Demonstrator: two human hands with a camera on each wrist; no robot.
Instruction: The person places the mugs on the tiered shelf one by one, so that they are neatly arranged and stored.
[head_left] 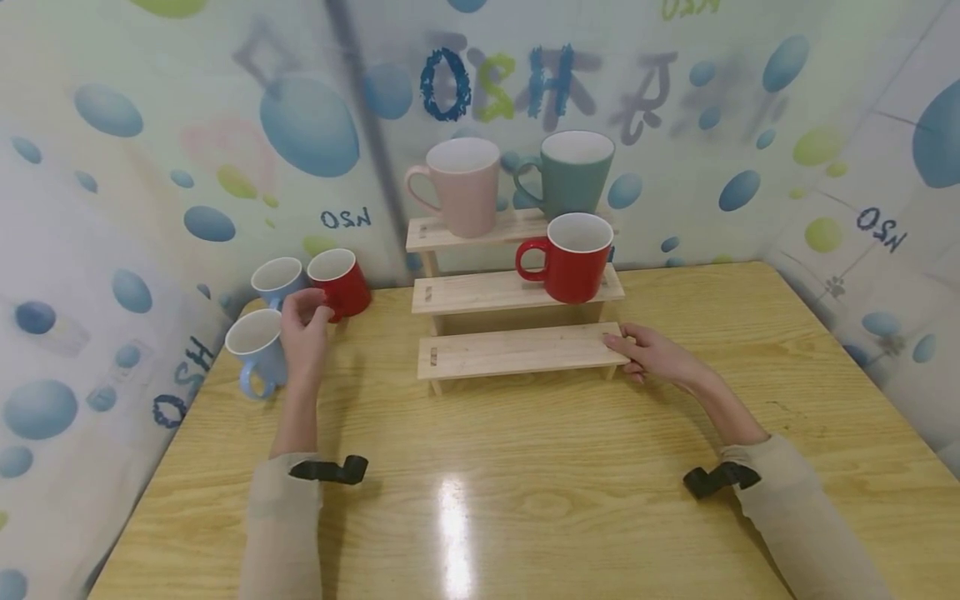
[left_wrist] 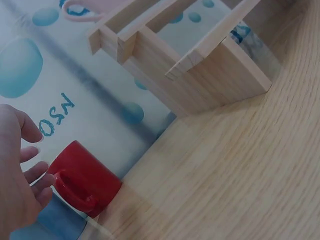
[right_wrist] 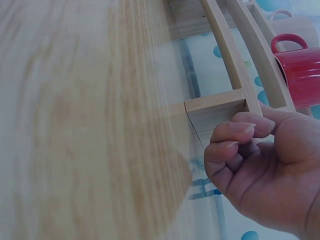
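Note:
My left hand (head_left: 305, 329) is beside a red mug (head_left: 341, 286) at the back left of the table. In the left wrist view its loosely bent fingers are close to the handle of that red mug (left_wrist: 87, 180); whether they touch it I cannot tell. Two light blue mugs, one in front (head_left: 258, 346) and one behind (head_left: 277, 279), stand by this hand. My right hand (head_left: 656, 357) pinches the right end of the lowest board of a three-step wooden rack (head_left: 517, 350), thumb on top. In the right wrist view, the fingers are curled beneath the board.
Another red mug (head_left: 577, 258) stands on the rack's middle step. A pink mug (head_left: 465, 187) and a green mug (head_left: 573, 175) are on the top step. Behind the wooden table (head_left: 540, 500) hangs a patterned curtain (head_left: 675, 125).

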